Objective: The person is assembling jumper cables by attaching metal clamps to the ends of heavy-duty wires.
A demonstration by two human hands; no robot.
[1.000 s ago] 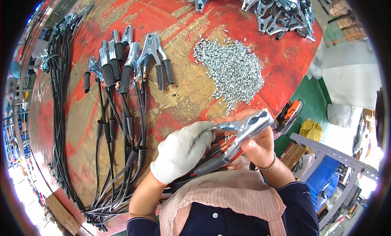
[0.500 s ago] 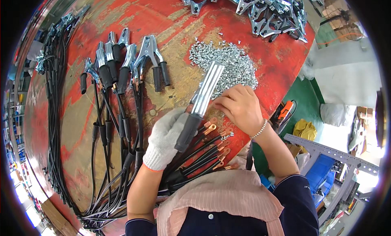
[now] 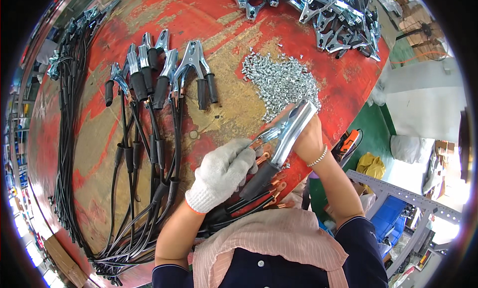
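Observation:
My left hand (image 3: 221,171), in a white knit glove, is closed on a silver spring clamp (image 3: 291,131) with a black handle sleeve (image 3: 259,181). Its fingers pinch around a copper-coloured end at the clamp's side. The clamp is tilted, with its metal jaw end up and to the right. Just behind it is my bare right hand (image 3: 309,141); the clamp hides most of its fingers, so I cannot tell what they hold. Beyond lies a pile of small silver screws (image 3: 284,79). Under the clamp, black cables with copper lugs (image 3: 279,186) fan out by the table's near edge.
Several clamps (image 3: 191,59) fixed to black cables lie left of centre on the worn red table (image 3: 219,29). A long cable bundle (image 3: 67,124) runs along the left. Loose clamps (image 3: 343,34) are heaped at the far right. A grey perforated metal frame (image 3: 403,191) stands right of the table.
The clamp has turned to show its side and shifted right and slightly down. My left hand has moved right with it. My right hand's fingers have gone behind the clamp.

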